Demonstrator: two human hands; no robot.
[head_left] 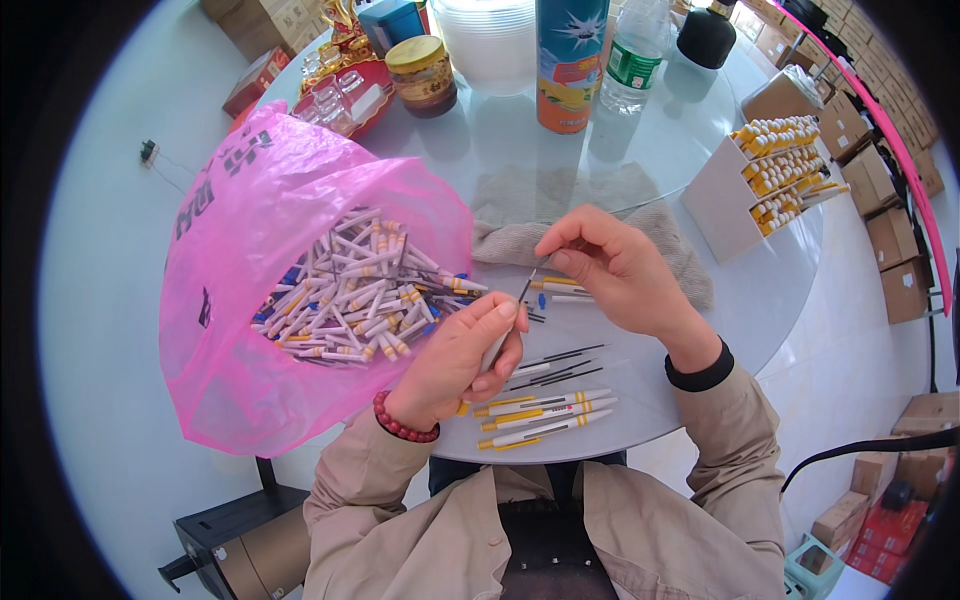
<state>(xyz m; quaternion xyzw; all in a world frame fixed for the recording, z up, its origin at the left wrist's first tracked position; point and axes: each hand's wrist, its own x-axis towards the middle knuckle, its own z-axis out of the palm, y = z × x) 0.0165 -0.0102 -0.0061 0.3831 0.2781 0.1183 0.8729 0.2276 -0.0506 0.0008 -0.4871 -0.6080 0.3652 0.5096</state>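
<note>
My left hand (462,355) is closed round a white pen barrel (493,352), tilted, with a dark refill (525,288) sticking up out of it. Thumb and forefinger of my right hand (625,270) pinch together at the refill's upper tip; whether a small spring sits there is too small to tell. Below the hands lie several white and yellow pens (545,418) and loose black refills (560,372). Left of my left hand, an open pink plastic bag (235,390) holds a heap of white and yellow pen parts (365,290). More pen parts (560,290) lie partly hidden behind my hands.
A grey cloth (665,245) lies beyond my right hand. At the right stands a white box (715,195) with stacked pens. Along the back are a lidded jar (421,75), a tall can (571,65), a plastic bottle (633,60) and a red tray (372,108) of small glasses.
</note>
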